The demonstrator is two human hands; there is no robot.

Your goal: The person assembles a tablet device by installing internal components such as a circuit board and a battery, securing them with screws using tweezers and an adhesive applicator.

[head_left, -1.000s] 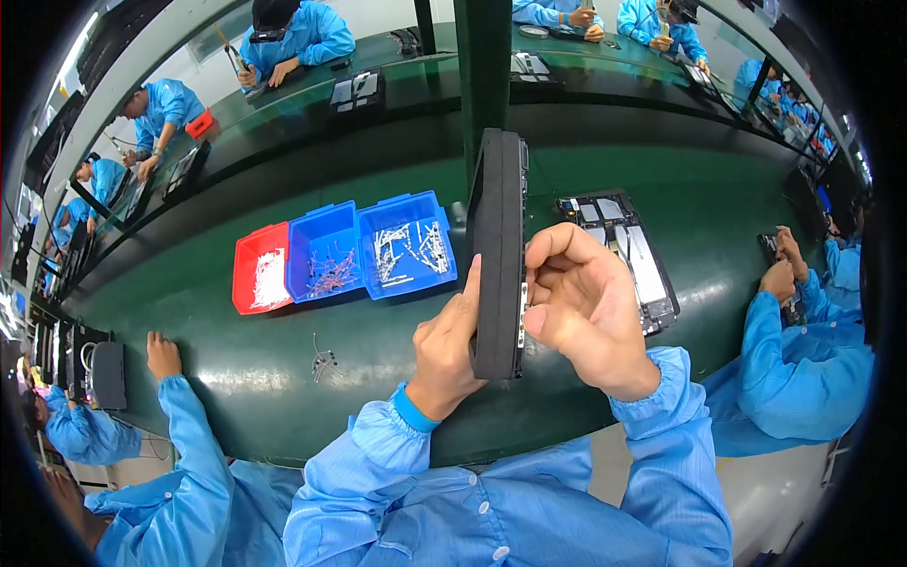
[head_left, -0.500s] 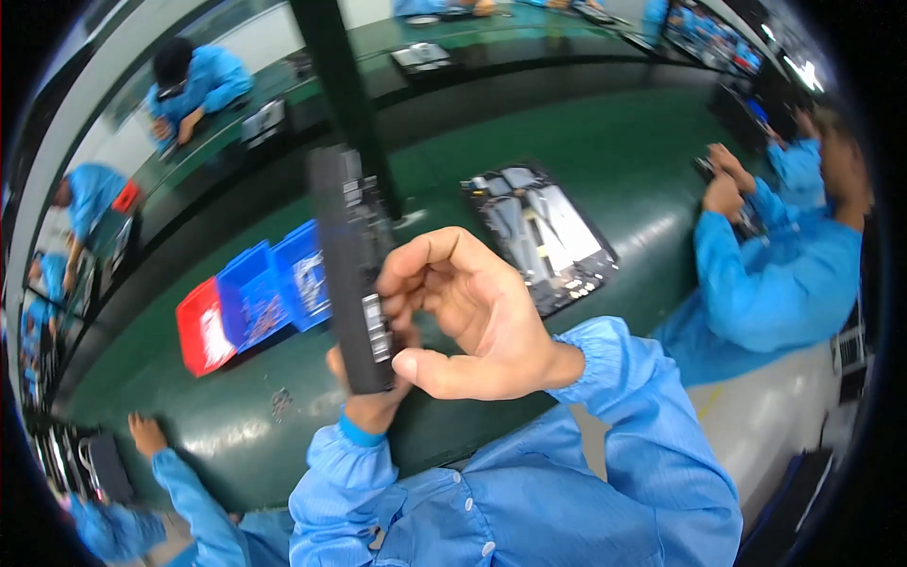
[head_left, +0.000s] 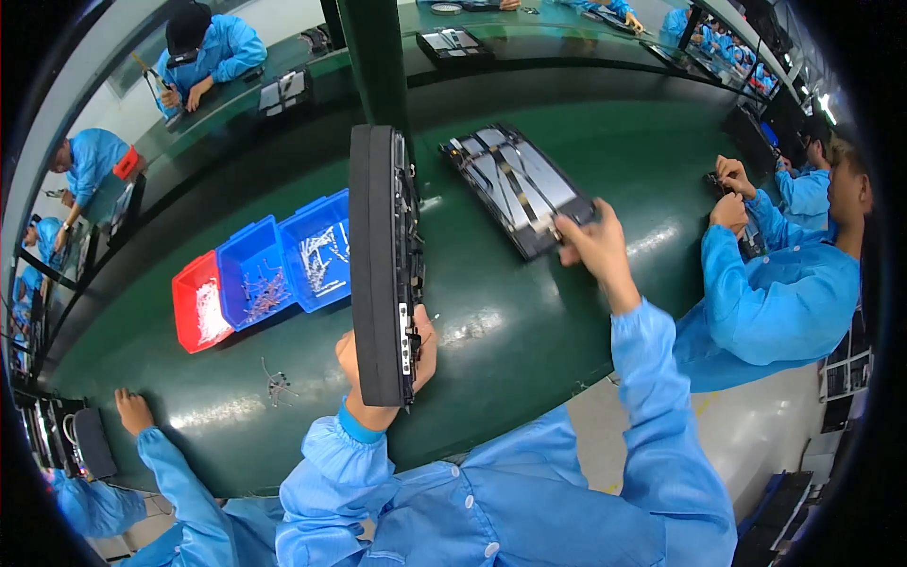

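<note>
My left hand [head_left: 427,354] grips the lower end of a thick black device housing [head_left: 374,265], held up on edge above the table. Small connectors and circuit parts line the housing's right side, while its far face is hidden. To the right, my right hand [head_left: 603,253] pinches the near right corner of an opened tablet-like device [head_left: 521,189], thumb on top. That device has a black frame, silver-grey panels and dark strips crossing them. I cannot tell whether it is fully flat on the green table.
Left of the housing, a red bin [head_left: 196,326] and two blue bins [head_left: 250,283] hold small pieces. Thin loose parts [head_left: 276,386] lie nearer me. A dark green post [head_left: 376,66] rises behind. Co-workers sit at right [head_left: 784,283] and lower left [head_left: 194,501].
My right hand has left the housing and moved right onto the tablet-like device's corner. My left hand still holds the housing, now more upright.
</note>
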